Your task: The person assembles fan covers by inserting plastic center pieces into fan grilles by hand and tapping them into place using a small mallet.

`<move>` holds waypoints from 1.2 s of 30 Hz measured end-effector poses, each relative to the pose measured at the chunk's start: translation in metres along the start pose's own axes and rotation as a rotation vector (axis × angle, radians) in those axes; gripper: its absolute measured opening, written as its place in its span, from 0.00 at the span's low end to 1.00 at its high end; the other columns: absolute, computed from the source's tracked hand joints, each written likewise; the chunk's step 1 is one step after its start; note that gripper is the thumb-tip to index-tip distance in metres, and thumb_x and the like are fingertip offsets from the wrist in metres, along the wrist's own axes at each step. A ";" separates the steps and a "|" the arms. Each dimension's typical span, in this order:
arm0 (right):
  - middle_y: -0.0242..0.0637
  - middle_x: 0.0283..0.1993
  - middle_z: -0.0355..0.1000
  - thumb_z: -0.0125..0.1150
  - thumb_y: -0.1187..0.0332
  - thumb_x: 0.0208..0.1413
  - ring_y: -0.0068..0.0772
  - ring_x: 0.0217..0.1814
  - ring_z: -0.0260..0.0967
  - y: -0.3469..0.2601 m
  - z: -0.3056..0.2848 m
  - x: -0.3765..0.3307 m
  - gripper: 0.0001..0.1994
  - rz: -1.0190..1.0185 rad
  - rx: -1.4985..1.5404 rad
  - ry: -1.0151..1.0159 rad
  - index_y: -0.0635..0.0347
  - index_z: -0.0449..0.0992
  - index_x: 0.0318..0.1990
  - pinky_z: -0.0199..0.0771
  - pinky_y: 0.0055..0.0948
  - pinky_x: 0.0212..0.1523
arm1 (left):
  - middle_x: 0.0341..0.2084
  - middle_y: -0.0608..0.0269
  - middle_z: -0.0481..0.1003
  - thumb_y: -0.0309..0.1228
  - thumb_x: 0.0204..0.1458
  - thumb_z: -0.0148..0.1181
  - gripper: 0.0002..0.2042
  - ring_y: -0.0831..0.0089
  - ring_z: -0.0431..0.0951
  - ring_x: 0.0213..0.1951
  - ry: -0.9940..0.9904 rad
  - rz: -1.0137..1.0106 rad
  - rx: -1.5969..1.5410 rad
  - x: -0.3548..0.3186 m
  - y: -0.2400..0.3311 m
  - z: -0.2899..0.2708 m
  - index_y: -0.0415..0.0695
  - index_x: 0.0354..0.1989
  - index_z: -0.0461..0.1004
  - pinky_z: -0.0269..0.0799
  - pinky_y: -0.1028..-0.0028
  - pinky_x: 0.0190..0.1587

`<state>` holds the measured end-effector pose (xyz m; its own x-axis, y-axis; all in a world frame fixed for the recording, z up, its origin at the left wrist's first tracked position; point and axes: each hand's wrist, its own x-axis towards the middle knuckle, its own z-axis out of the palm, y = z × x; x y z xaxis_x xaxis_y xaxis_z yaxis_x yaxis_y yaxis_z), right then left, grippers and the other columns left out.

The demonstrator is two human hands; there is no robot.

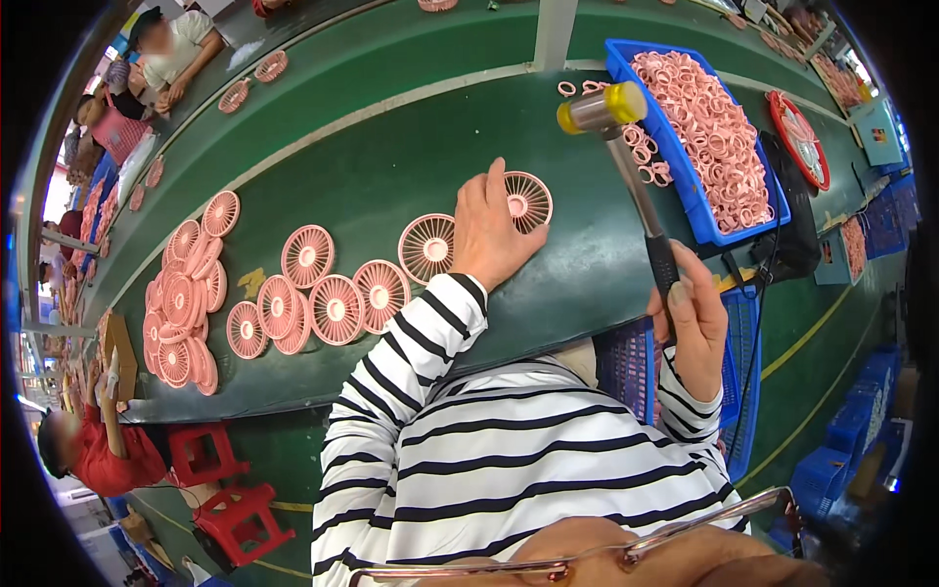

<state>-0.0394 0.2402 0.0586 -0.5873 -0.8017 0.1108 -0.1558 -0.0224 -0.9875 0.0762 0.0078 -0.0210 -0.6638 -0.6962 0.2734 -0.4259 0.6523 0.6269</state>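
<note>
My left hand (492, 233) rests at the worktop's middle, fingers and thumb set around the near-left side of a pink round fan grille (528, 202). In my right hand (696, 328) is a hammer (634, 176), gripped by its black handle, its yellow-faced head raised above the worktop. Just left of my left hand lies another pink grille (427, 249), partly covered by the hand. Several more pink grilles (337, 309) lie flat further left, some overlapping. Beyond them stands a heap of grilles (180, 299).
A blue crate (696, 210) full of small pink rings stands at the right, with loose rings (641, 149) beside it. A red round basket (799, 142) lies further right. Blue baskets (745, 377) stand below the worktop (548, 293). Co-workers and red stools (242, 523) are at the left.
</note>
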 end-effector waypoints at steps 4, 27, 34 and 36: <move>0.30 0.31 0.68 0.45 0.73 0.67 0.12 0.24 0.57 -0.001 -0.007 0.005 0.20 0.013 -0.029 0.000 0.58 0.63 0.66 0.58 0.13 0.26 | 0.56 0.39 0.62 0.37 0.39 0.72 0.46 0.45 0.62 0.60 0.058 0.108 -0.038 0.004 -0.004 0.004 0.36 0.66 0.52 0.59 0.57 0.63; 0.56 0.52 0.72 0.51 0.74 0.61 0.57 0.48 0.72 0.048 0.006 0.042 0.19 -0.116 -0.635 -0.232 0.55 0.70 0.60 0.74 0.36 0.46 | 0.49 0.48 0.71 0.37 0.37 0.75 0.54 0.54 0.72 0.49 -0.035 -0.012 -0.132 0.011 -0.003 0.003 0.34 0.69 0.42 0.69 0.62 0.53; 0.44 0.41 0.77 0.51 0.76 0.63 0.27 0.28 0.70 0.020 0.001 0.027 0.19 0.045 -0.515 -0.226 0.55 0.71 0.61 0.71 0.25 0.34 | 0.64 0.37 0.56 0.40 0.38 0.75 0.52 0.42 0.52 0.68 0.088 0.204 0.081 -0.015 -0.005 -0.034 0.36 0.69 0.47 0.44 0.50 0.69; 0.40 0.38 0.76 0.51 0.76 0.62 0.22 0.25 0.62 0.015 -0.006 0.016 0.19 0.086 -0.459 -0.290 0.56 0.70 0.61 0.68 0.21 0.31 | 0.65 0.37 0.55 0.40 0.37 0.75 0.52 0.42 0.51 0.68 0.042 0.158 0.150 -0.029 -0.013 -0.058 0.37 0.69 0.48 0.43 0.49 0.69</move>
<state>-0.0561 0.2310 0.0462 -0.3802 -0.9224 -0.0674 -0.4856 0.2611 -0.8343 0.1367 0.0014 0.0054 -0.7044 -0.5919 0.3917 -0.4076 0.7892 0.4595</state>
